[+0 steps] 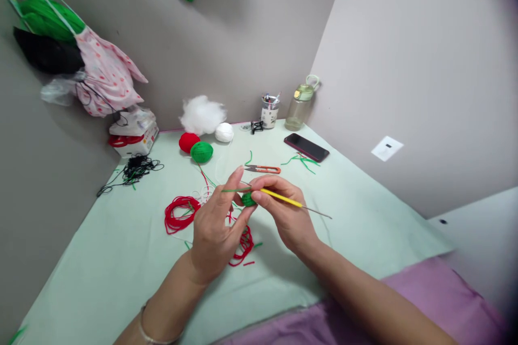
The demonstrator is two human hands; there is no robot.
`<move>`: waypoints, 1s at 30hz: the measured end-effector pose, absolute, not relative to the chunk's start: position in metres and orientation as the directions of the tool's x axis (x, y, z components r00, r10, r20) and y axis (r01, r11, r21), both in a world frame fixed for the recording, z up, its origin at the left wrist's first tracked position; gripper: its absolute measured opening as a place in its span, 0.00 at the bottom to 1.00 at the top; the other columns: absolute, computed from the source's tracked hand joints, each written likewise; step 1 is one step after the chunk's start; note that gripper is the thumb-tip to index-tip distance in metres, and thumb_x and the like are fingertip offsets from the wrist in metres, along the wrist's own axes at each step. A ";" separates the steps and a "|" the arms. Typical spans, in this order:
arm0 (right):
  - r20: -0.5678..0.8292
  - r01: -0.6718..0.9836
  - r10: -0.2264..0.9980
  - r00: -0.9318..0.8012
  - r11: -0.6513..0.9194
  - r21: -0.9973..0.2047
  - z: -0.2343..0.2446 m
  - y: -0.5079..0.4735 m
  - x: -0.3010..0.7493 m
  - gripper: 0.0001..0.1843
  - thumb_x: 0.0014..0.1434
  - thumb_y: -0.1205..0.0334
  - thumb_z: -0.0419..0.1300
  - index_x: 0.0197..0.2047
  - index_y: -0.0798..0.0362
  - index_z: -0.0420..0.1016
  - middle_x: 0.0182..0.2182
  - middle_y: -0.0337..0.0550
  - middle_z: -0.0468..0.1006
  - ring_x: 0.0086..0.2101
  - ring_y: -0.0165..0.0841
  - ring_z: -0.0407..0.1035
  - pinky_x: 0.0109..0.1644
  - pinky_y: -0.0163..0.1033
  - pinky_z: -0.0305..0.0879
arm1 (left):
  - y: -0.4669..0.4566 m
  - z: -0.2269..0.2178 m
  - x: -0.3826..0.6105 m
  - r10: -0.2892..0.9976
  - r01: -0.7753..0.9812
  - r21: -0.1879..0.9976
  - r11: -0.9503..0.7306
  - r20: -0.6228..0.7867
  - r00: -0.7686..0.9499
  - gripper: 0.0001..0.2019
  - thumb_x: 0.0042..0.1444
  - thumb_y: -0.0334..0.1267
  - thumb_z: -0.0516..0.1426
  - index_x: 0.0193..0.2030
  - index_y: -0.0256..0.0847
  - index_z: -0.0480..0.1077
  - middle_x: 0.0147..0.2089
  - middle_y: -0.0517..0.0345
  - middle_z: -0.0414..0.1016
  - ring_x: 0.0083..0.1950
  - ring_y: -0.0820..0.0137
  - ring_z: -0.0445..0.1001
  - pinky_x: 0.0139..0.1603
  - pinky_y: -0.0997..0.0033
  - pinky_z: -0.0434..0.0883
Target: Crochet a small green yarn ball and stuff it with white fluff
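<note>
Between the fingertips of my left hand (216,229) is a small green crochet piece (248,199). Green yarn runs over the raised index finger of that hand. My right hand (289,215) is closed around a crochet hook (281,197) with a yellow grip, one metal end pointing right and the other toward the green piece. The hook's tip is too small to make out clearly at the stitches. Below and beside my hands lie loops of red yarn (178,214), partly covered by my left hand. Orange-handled thread snips (263,169) rest just beyond my fingers.
Farther back sit a red yarn ball (189,142), a green yarn ball (201,152), a white yarn ball (224,132) and white stuffing (202,114). A phone (306,147), bottle (300,107) and pen cup (269,111) stand right. Tangled black yarn (140,168) lies left.
</note>
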State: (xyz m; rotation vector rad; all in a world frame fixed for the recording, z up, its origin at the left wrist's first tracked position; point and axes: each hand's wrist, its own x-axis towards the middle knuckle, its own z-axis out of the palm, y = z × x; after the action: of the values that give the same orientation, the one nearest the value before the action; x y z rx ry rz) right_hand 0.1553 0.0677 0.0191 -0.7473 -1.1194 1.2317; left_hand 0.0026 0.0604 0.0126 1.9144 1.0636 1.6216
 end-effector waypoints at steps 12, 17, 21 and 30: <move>0.674 0.203 0.737 -0.044 0.668 -0.716 0.027 0.062 0.170 0.09 0.68 0.64 0.63 0.47 0.42 0.83 0.40 0.43 0.82 0.45 0.38 0.74 0.53 0.47 0.71 | 0.053 0.025 0.003 0.906 0.099 0.902 -0.421 0.424 -0.008 0.36 0.56 0.34 0.68 0.70 0.55 0.64 0.42 0.64 0.79 0.40 0.70 0.76 0.53 0.67 0.72; 0.619 0.073 0.785 0.008 0.617 -0.783 0.028 0.061 0.172 0.06 0.65 0.59 0.67 0.44 0.43 0.85 0.38 0.44 0.81 0.41 0.39 0.74 0.46 0.46 0.73 | 0.056 0.030 0.002 0.956 -0.048 0.958 -0.283 0.285 0.061 0.40 0.56 0.36 0.69 0.73 0.56 0.60 0.43 0.63 0.77 0.52 0.66 0.74 0.64 0.63 0.65; 0.485 -0.129 0.874 -0.028 0.478 -0.869 0.025 0.068 0.178 0.10 0.61 0.50 0.70 0.41 0.46 0.86 0.34 0.44 0.80 0.36 0.37 0.73 0.40 0.43 0.72 | 0.057 0.032 0.001 0.969 -0.193 0.965 -0.179 0.207 0.135 0.42 0.53 0.35 0.70 0.73 0.57 0.59 0.42 0.64 0.75 0.54 0.66 0.75 0.64 0.64 0.68; 0.623 0.003 0.781 -0.037 0.623 -0.782 0.027 0.064 0.174 0.09 0.69 0.61 0.63 0.45 0.43 0.86 0.37 0.43 0.79 0.38 0.35 0.73 0.42 0.42 0.72 | 0.056 0.034 0.005 0.979 -0.270 0.955 -0.121 0.160 0.129 0.43 0.54 0.34 0.69 0.74 0.54 0.57 0.43 0.64 0.72 0.44 0.71 0.78 0.44 0.74 0.75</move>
State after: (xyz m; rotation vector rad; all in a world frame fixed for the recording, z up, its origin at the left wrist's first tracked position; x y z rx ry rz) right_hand 0.1742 0.0642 0.0267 -0.6929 -1.4900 0.7154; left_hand 0.0050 0.0563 0.0340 1.1794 0.8341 1.3120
